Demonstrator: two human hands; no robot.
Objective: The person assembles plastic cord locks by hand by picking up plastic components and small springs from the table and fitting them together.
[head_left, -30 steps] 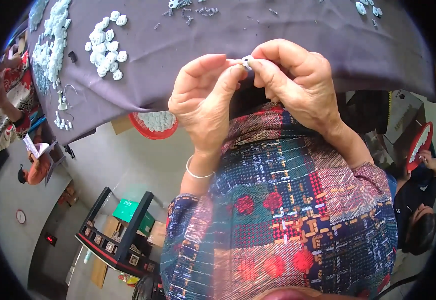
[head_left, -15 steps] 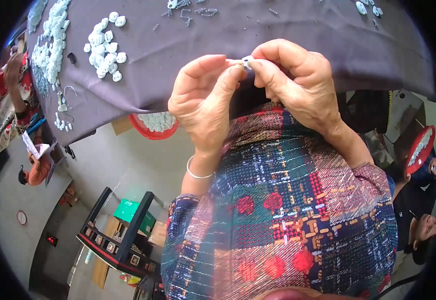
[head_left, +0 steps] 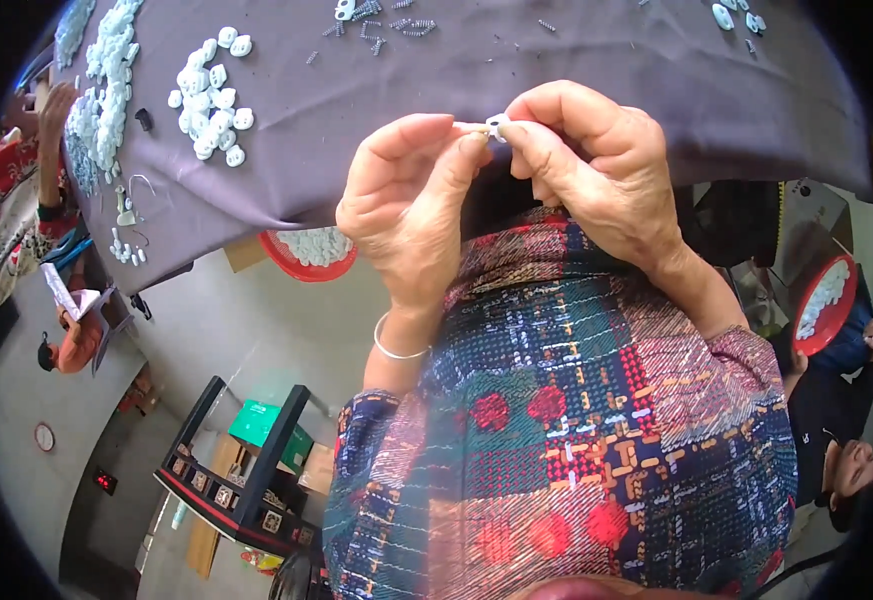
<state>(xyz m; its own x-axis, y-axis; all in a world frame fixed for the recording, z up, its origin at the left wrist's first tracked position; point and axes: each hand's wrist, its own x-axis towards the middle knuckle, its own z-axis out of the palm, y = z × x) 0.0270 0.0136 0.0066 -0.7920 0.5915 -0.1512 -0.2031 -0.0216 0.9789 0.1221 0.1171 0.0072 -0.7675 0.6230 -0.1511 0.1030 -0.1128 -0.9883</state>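
Both my hands meet in the air over the near edge of the cloth-covered table. My left hand (head_left: 406,195) pinches a thin white rod-like piece (head_left: 468,127) between thumb and forefinger. In the thumb and forefinger of my right hand (head_left: 591,165) is a small white plastic piece (head_left: 497,126) with a dark hole. The rod's end touches or enters this piece; which one I cannot tell. A loose cluster of similar white plastic pieces (head_left: 218,115) lies on the table to the left. Several small metal springs (head_left: 413,27) are scattered at the far side.
The dark tablecloth (head_left: 436,80) carries a long heap of white pieces (head_left: 111,90) at far left. Below its edge stands a red basin (head_left: 308,273) of white pieces. At right a person holds another red basin (head_left: 804,350). Another person's arm (head_left: 53,150) is at left.
My hands stay almost still, pressed together at the small piece. At right, the person's red basin has shifted left and turned. The arm of the person at left has moved slightly.
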